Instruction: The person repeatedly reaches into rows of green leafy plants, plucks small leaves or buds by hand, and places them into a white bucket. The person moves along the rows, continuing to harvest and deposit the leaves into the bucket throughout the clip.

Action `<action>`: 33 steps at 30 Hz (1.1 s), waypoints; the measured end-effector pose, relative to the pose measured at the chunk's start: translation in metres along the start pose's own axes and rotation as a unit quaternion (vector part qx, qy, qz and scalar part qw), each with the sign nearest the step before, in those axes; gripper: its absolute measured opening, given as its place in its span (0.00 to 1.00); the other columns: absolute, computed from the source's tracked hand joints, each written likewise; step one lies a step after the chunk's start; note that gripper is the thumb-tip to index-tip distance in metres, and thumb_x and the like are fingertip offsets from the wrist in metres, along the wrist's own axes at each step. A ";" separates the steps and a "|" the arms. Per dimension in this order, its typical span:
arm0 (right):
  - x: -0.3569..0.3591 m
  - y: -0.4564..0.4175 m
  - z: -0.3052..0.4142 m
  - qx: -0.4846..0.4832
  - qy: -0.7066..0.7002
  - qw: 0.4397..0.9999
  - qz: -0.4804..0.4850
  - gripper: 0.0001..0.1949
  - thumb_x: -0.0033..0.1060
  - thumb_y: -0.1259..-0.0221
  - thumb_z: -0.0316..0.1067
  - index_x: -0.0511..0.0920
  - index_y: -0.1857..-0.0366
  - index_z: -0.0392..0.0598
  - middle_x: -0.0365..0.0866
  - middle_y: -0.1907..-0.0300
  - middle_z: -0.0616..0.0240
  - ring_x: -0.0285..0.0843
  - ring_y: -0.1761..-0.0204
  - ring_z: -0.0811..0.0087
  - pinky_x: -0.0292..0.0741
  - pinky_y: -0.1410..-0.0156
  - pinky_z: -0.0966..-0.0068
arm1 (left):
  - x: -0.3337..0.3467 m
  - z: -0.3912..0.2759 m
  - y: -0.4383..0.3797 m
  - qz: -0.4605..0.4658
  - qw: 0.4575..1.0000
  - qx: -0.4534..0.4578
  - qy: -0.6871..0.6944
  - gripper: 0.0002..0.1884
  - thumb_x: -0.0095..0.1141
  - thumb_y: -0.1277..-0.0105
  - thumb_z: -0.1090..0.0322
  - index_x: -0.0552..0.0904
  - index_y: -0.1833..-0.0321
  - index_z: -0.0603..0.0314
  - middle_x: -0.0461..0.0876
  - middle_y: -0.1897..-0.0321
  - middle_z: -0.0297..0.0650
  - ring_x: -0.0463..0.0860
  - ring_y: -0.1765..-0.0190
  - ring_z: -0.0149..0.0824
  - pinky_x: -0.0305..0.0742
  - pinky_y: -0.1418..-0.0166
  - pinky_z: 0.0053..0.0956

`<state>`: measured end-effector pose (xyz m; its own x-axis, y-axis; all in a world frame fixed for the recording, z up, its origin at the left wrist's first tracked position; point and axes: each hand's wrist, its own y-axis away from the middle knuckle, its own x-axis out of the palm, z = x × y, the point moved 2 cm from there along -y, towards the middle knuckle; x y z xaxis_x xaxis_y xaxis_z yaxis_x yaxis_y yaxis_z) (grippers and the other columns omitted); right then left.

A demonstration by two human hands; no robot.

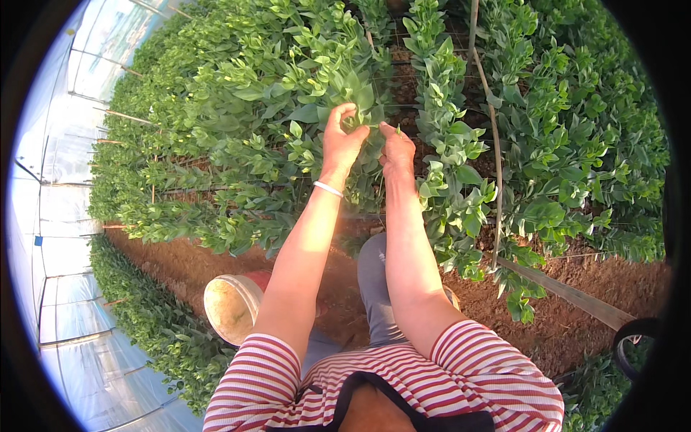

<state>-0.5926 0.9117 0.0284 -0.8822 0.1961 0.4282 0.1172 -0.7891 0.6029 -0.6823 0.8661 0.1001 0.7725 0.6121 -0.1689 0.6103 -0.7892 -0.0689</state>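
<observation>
A leafy plant shoot (363,94) with broad grey-green leaves, which looks like lisianthus, rises right in front of me. My left hand (344,137) curls thumb and forefinger around its upper part, and leaves hide some of the fingers. Just to the right, my right hand (398,151) has its fingers drawn together at a thin green side stem (373,126) that spans the small gap between both hands. A small green tip (398,130) pokes out above the right hand's knuckles. On my left wrist is a white band (328,188).
Dense rows of budding plants (227,102) stand left and right, with thin netting lines between them. A bent wooden stick (493,135) and a slat (567,294) lie to the right. A pale-topped bucket (232,309) stands on the soil path (173,264) by my legs. Plastic greenhouse sheeting (65,216) runs along the left.
</observation>
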 end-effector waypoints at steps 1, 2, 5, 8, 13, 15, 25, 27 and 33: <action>-0.001 -0.003 -0.003 0.006 0.006 1.000 -0.003 0.08 0.72 0.44 0.41 0.81 0.70 0.52 0.64 0.81 0.79 0.56 0.83 0.82 0.51 0.78 0.78 | 0.000 0.002 0.000 0.006 1.000 -0.020 -0.012 0.19 0.62 0.41 0.81 0.81 0.46 0.58 0.83 0.56 0.34 0.79 0.54 0.25 0.75 0.49 0.22; -0.001 -0.005 -0.007 0.011 0.011 1.000 -0.006 0.08 0.72 0.44 0.40 0.80 0.69 0.52 0.64 0.81 0.78 0.56 0.83 0.81 0.52 0.78 0.77 | 0.000 0.004 -0.001 0.016 0.999 -0.028 -0.019 0.20 0.63 0.42 0.82 0.81 0.46 0.59 0.83 0.56 0.34 0.79 0.55 0.25 0.75 0.50 0.22; -0.002 -0.012 -0.016 0.018 0.034 0.998 -0.040 0.09 0.71 0.43 0.40 0.80 0.68 0.49 0.67 0.78 0.76 0.57 0.82 0.80 0.53 0.78 0.75 | 0.001 0.011 -0.003 0.010 0.999 -0.039 -0.005 0.21 0.63 0.42 0.83 0.81 0.45 0.59 0.83 0.55 0.35 0.81 0.58 0.26 0.77 0.55 0.21; -0.003 -0.016 -0.020 0.022 0.016 0.998 -0.062 0.10 0.68 0.41 0.40 0.78 0.66 0.47 0.66 0.77 0.76 0.56 0.82 0.80 0.53 0.78 0.75 | 0.001 0.018 -0.002 -0.008 0.999 -0.031 0.003 0.22 0.63 0.42 0.83 0.80 0.44 0.60 0.83 0.55 0.35 0.81 0.58 0.27 0.77 0.54 0.21; -0.012 -0.012 0.003 0.045 -0.265 0.963 -0.022 0.08 0.55 0.33 0.39 0.71 0.70 0.51 0.55 0.81 0.78 0.47 0.83 0.80 0.48 0.79 0.78 | -0.005 0.018 0.003 0.045 0.993 -0.055 0.093 0.23 0.56 0.41 0.84 0.76 0.41 0.61 0.81 0.49 0.37 0.79 0.46 0.29 0.74 0.45 0.24; -0.013 -0.006 0.020 0.025 -0.352 0.934 0.047 0.09 0.50 0.32 0.41 0.69 0.72 0.53 0.55 0.81 0.79 0.46 0.83 0.80 0.49 0.79 0.78 | -0.010 0.010 0.006 0.060 0.994 -0.039 0.082 0.26 0.52 0.41 0.86 0.75 0.39 0.61 0.80 0.45 0.39 0.77 0.42 0.31 0.72 0.40 0.25; 0.022 0.045 0.093 -0.089 -0.247 0.942 0.208 0.07 0.49 0.27 0.33 0.76 0.52 0.51 0.71 0.70 0.77 0.64 0.74 0.83 0.58 0.75 0.85 | -0.082 -0.062 -0.036 -0.036 0.990 0.065 -0.118 0.18 0.57 0.38 0.77 0.78 0.44 0.60 0.84 0.53 0.38 0.81 0.51 0.31 0.76 0.46 0.29; 0.034 0.057 0.093 -0.111 -0.174 0.948 0.241 0.07 0.49 0.26 0.33 0.76 0.52 0.51 0.70 0.71 0.78 0.61 0.75 0.85 0.57 0.75 0.85 | -0.081 -0.057 -0.054 0.006 0.982 -0.007 -0.190 0.21 0.65 0.41 0.69 0.78 0.44 0.61 0.83 0.54 0.39 0.81 0.52 0.33 0.77 0.48 0.30; 0.056 0.066 0.061 -0.056 0.058 0.976 0.204 0.07 0.62 0.33 0.40 0.84 0.60 0.53 0.58 0.83 0.85 0.48 0.83 0.89 0.46 0.77 0.84 | -0.056 -0.017 -0.091 0.091 0.944 -0.010 -0.316 0.22 0.69 0.42 0.67 0.80 0.44 0.63 0.83 0.49 0.43 0.81 0.50 0.33 0.74 0.43 0.29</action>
<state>-0.6068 0.9062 0.1334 -0.8188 -0.2109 0.5339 0.4252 -0.8476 0.3173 -0.7779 0.9047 0.1326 0.6096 0.3091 -0.7300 0.4857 -0.8734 0.0358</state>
